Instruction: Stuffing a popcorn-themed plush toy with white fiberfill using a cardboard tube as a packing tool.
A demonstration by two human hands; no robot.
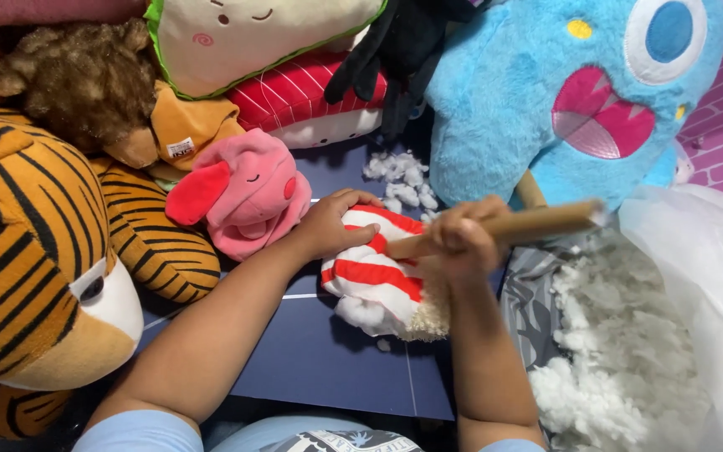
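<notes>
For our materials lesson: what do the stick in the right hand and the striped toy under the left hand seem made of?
Stick: seemingly wood, tan, matte, though blurred. Red-and-white striped toy: soft plush fabric, with white fluffy stuffing showing at its open end.

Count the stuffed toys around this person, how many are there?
8, perhaps more hidden: tiger, brown bear, pink pig, cream pillow, red mushroom, black toy, blue monster, striped toy under the left hand.
</notes>
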